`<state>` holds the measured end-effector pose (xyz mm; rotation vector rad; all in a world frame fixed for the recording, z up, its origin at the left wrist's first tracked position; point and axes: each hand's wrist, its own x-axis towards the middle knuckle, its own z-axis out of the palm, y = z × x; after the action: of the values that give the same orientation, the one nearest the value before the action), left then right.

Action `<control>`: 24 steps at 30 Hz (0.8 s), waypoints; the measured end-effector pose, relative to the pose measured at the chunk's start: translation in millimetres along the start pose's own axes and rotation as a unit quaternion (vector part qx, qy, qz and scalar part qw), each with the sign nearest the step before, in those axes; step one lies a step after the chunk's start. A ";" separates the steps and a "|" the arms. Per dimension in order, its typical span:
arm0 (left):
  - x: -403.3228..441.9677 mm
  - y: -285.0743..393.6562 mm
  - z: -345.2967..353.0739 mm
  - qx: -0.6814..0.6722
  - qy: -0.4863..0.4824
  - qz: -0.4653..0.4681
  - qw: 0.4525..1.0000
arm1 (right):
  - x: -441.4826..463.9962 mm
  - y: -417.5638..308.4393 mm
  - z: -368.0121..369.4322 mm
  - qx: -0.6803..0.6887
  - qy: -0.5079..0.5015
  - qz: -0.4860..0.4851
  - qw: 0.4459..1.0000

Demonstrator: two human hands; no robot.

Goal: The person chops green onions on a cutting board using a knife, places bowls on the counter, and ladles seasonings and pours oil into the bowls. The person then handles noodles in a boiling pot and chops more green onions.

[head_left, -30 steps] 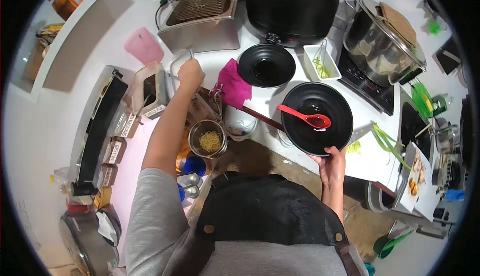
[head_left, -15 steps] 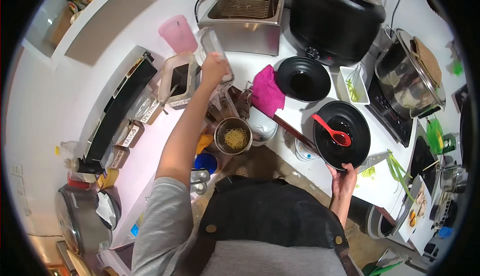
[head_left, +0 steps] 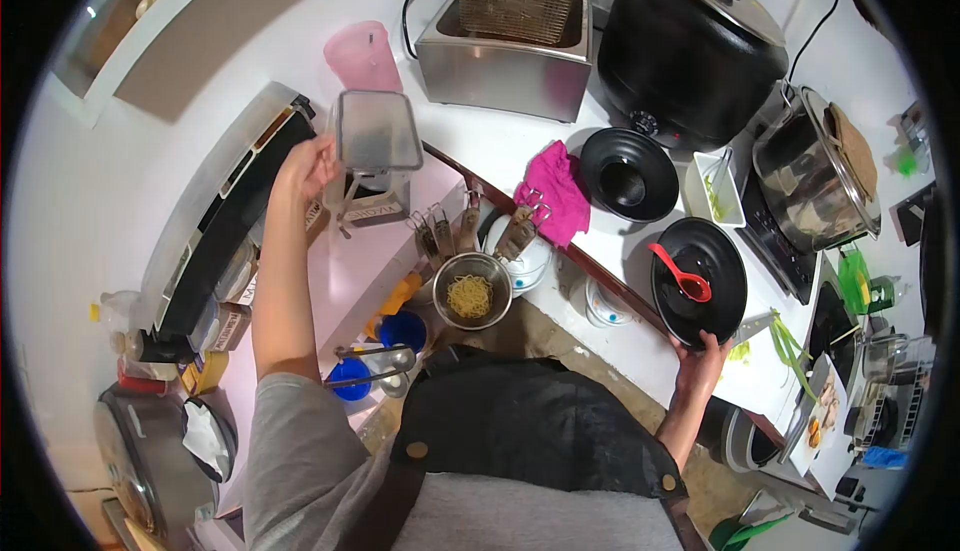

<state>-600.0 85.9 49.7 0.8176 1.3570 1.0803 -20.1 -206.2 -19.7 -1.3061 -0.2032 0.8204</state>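
My left hand point(head_left: 305, 166) grips the left edge of a clear plastic lid point(head_left: 378, 131). That lid hovers over or rests on a labelled container point(head_left: 385, 209); I cannot tell which. A handle pokes out at the container's near left side. My right hand point(head_left: 700, 356) holds a black bowl point(head_left: 722, 296) by its near rim, tilted slightly. Inside the bowl lies a red spoon point(head_left: 690, 284) with a little dark liquid around it. Between the counters, a metal strainer point(head_left: 472, 291) contains yellow noodles point(head_left: 469, 296).
A second black bowl point(head_left: 628, 176) stands beside a pink cloth point(head_left: 555, 191). Behind are a fryer point(head_left: 510, 76) and a black soup warmer point(head_left: 690, 61). Chopped greens sit in a white dish point(head_left: 735, 213). A knife and green onions point(head_left: 788, 346) lie at right.
My left hand has swung left with the lid, from beside the container to above it. My right hand still holds the bowl. The whole view has shifted slightly.
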 end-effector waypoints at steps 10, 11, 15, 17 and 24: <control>-36.3 -43.1 27.2 0.521 0.316 0.232 0.758 | -80.0 -39.3 122.9 -0.190 0.027 -0.395 0.898; -45.5 -36.6 31.9 0.558 0.280 0.194 0.757 | -95.3 -37.5 155.4 -0.181 -0.061 -0.371 0.909; -62.9 -19.9 32.7 0.590 0.229 0.091 0.769 | -124.1 8.5 273.4 -0.346 -0.425 -0.433 0.715; -57.1 -29.4 24.4 0.577 0.231 0.097 0.777 | -137.4 45.5 334.2 -0.397 -0.505 -0.360 0.677; -80.3 -19.5 14.3 0.410 0.171 0.080 0.892 | -110.3 119.4 421.1 -0.411 -0.571 -0.316 0.637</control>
<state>-575.7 6.3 60.3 1.4127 2.1308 0.7677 -387.0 52.5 27.4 -1.1492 -2.1560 0.8312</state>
